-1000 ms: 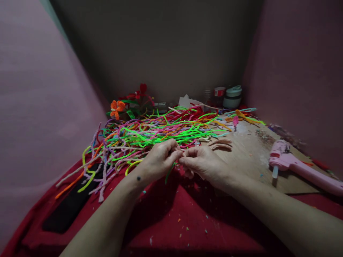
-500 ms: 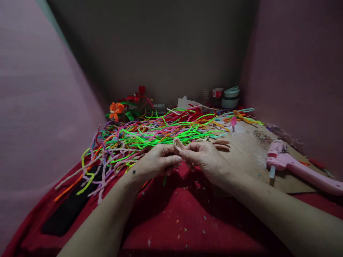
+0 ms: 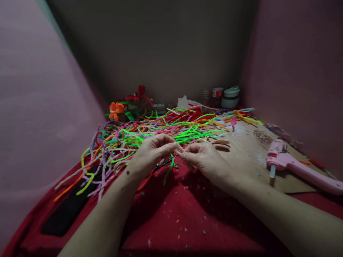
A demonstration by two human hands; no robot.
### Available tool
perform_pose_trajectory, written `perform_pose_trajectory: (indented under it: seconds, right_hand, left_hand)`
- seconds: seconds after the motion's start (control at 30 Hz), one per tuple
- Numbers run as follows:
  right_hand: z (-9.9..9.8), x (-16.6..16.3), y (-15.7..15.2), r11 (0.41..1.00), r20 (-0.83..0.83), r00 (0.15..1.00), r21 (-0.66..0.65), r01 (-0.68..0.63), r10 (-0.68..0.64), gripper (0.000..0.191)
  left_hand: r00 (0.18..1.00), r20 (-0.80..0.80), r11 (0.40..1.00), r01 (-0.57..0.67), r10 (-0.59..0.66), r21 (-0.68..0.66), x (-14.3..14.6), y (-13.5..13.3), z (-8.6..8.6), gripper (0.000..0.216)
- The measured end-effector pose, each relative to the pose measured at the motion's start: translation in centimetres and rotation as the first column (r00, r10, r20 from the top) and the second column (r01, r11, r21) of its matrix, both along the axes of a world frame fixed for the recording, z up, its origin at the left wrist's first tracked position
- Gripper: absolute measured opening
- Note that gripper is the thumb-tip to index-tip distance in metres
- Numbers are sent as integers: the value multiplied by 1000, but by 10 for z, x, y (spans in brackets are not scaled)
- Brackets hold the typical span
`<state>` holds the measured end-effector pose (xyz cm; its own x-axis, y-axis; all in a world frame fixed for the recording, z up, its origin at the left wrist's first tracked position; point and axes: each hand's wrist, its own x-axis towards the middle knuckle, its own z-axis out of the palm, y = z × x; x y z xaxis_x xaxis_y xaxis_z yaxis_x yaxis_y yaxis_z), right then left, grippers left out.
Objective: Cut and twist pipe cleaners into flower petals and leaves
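Between my two hands is a small loop of pale pink pipe cleaner (image 3: 180, 149), mostly covered by fingers. My left hand (image 3: 157, 153) pinches one side of it between thumb and fingers. From the right, my right hand (image 3: 202, 157) grips the other end, fingers closed. Below my left hand lie dark-bladed scissors with a red handle (image 3: 144, 184), partly hidden, beside a short green pipe cleaner (image 3: 168, 173). Behind the hands spreads a heap of many-coloured pipe cleaners (image 3: 187, 134).
A pink hot glue gun (image 3: 292, 166) rests on a board (image 3: 246, 157) at the right, near finished brown pieces (image 3: 222, 144). A black flat object (image 3: 64, 210) lies at left on the red cloth (image 3: 193, 228). Orange flower (image 3: 116, 110) and lidded container (image 3: 230, 97) stand behind.
My left hand has risen slightly and its fingers now cover more of the pale loop. The scissors beneath it show more. My right hand stays almost in place.
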<state>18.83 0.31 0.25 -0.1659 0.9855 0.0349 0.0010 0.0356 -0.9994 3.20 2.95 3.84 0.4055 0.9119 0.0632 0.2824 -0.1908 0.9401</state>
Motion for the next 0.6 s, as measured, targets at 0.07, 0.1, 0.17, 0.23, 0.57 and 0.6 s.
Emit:
perform_pose_trajectory:
  seconds: [0.07,0.1,0.17,0.23,0.57,0.6]
  right_hand:
    - [2,-1,-1,1000,60,998,-6,7,-7,29]
    - [2,-1,-2,1000,90,996,0,12,-12,30]
    - [3,-2,-2,999,134,991,28,18,-22,30]
    - [2,-2,-2,998,151,988,61,17,-26,29]
    - [-2,0,-1,990,90,993,124,66,-78,25]
    - [-2,0,0,990,106,992,123,62,-75,25]
  left_hand:
    - [999,10,999,-44,44,11,2,-1,-2,16]
    - [999,4,998,-53,53,17,3,-1,-3,16]
    - [998,1,998,-65,65,27,6,-2,-8,16]
    - [995,49,995,-89,87,40,9,-3,-13,15]
    - [978,188,994,-83,94,-65,11,-1,-21,17]
    - [980,185,994,-50,68,-102,10,-1,-21,17]
